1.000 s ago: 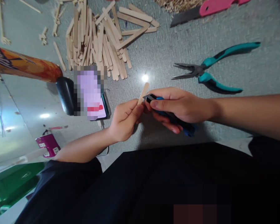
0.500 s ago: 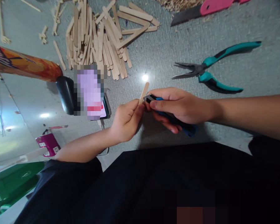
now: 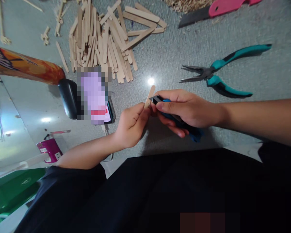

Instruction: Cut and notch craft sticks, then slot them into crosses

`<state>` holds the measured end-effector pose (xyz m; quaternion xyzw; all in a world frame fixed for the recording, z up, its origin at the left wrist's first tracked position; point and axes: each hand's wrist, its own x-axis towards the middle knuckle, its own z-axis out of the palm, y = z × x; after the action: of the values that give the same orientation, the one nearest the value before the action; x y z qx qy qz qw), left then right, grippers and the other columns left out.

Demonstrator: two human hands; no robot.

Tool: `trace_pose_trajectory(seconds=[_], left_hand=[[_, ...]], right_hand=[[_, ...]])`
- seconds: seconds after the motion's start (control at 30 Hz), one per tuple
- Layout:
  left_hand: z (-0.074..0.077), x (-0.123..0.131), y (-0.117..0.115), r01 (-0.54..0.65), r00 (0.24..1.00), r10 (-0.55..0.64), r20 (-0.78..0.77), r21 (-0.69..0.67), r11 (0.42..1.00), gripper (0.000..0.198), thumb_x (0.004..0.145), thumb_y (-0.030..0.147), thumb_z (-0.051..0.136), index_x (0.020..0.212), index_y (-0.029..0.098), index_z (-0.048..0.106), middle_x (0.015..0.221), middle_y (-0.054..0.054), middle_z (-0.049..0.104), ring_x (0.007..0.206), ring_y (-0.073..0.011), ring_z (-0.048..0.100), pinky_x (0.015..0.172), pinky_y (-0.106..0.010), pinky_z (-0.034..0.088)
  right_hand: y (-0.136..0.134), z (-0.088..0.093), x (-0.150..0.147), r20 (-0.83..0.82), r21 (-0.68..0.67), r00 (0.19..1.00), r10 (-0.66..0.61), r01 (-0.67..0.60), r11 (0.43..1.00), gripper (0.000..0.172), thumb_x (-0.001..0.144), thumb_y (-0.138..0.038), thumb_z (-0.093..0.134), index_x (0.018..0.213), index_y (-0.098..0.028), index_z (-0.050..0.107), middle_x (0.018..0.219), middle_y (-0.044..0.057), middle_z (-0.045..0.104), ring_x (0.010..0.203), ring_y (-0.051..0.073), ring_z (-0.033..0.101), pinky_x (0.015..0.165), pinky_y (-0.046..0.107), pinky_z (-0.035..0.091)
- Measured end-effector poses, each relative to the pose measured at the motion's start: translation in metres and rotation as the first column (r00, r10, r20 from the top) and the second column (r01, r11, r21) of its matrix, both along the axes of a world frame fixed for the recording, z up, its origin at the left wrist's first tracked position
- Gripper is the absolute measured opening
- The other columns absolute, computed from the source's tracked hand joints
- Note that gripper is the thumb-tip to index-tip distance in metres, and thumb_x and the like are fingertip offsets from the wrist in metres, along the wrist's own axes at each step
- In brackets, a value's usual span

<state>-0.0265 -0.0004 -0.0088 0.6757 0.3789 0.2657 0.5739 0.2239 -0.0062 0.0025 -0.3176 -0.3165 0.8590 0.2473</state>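
My left hand point(image 3: 133, 124) is closed, pinching a wooden craft stick point(image 3: 150, 94) whose rounded end points up and away from me. In my right hand point(image 3: 184, 110) is a blue and black utility knife point(image 3: 171, 116), the thumb pressed along its front. The knife's short blade lies against or very close to the side of the stick; I cannot tell if it cuts in. Fingers hide the stick's lower end and much of the knife's handle.
A heap of craft sticks point(image 3: 113, 45) lies beyond my hands. Teal-handled pliers point(image 3: 206, 73) rest open at the right, with a pink-handled saw point(image 3: 196, 16) behind. To the left are a phone point(image 3: 109, 113), a black case point(image 3: 68, 98) and an orange tube point(image 3: 26, 66).
The knife in my right hand has turned slightly, and its blade tip has shifted a little up along the stick. My left hand stays in place.
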Motion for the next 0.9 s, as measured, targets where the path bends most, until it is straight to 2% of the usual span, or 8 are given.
trace_pose_trajectory(seconds=[0.2,0.43,0.67,0.9], left_hand=[[0.0017,0.0014,0.0009,0.008,1.000,-0.008,-0.003,-0.019,1.000,0.045,0.125,0.060,0.063,0.097,0.025,0.071,0.070,0.003,0.057,0.060,-0.0144,0.048,0.060,-0.035,0.042],[0.0004,0.0015,0.0018,0.015,1.000,-0.015,0.004,0.008,1.000,0.046,0.125,0.059,0.064,0.096,0.024,0.070,0.069,0.004,0.055,0.060,-0.0130,0.050,0.060,-0.032,0.043],[-0.0038,0.0005,0.0014,-0.007,1.000,0.007,0.025,-0.024,1.000,0.048,0.124,0.062,0.065,0.096,0.023,0.070,0.067,0.005,0.052,0.056,-0.0104,0.044,0.055,-0.029,0.039],[-0.0016,0.0012,0.0011,-0.006,1.000,0.006,-0.020,0.019,1.000,0.050,0.125,0.062,0.063,0.094,0.024,0.070,0.067,0.004,0.054,0.059,-0.0129,0.047,0.056,-0.031,0.040]], right_hand=[[-0.0009,0.0021,0.0009,0.066,0.075,0.998,0.008,-0.013,0.997,0.026,0.127,-0.028,0.066,0.103,-0.024,0.057,0.071,-0.009,0.067,0.043,0.010,0.066,0.037,0.017,0.046],[-0.0008,0.0032,0.0012,0.112,0.075,0.993,0.027,-0.035,0.997,0.027,0.127,-0.027,0.064,0.101,-0.025,0.057,0.069,-0.009,0.066,0.041,0.010,0.065,0.036,0.019,0.046],[-0.0037,0.0008,-0.0002,0.101,0.095,0.995,-0.026,0.016,0.995,0.026,0.127,-0.031,0.066,0.104,-0.025,0.056,0.069,-0.009,0.066,0.044,0.011,0.066,0.038,0.019,0.047],[-0.0058,0.0033,-0.0033,0.172,0.160,0.984,-0.048,0.020,0.987,0.031,0.128,-0.022,0.059,0.097,-0.024,0.056,0.070,-0.008,0.065,0.043,0.010,0.066,0.039,0.021,0.047]])
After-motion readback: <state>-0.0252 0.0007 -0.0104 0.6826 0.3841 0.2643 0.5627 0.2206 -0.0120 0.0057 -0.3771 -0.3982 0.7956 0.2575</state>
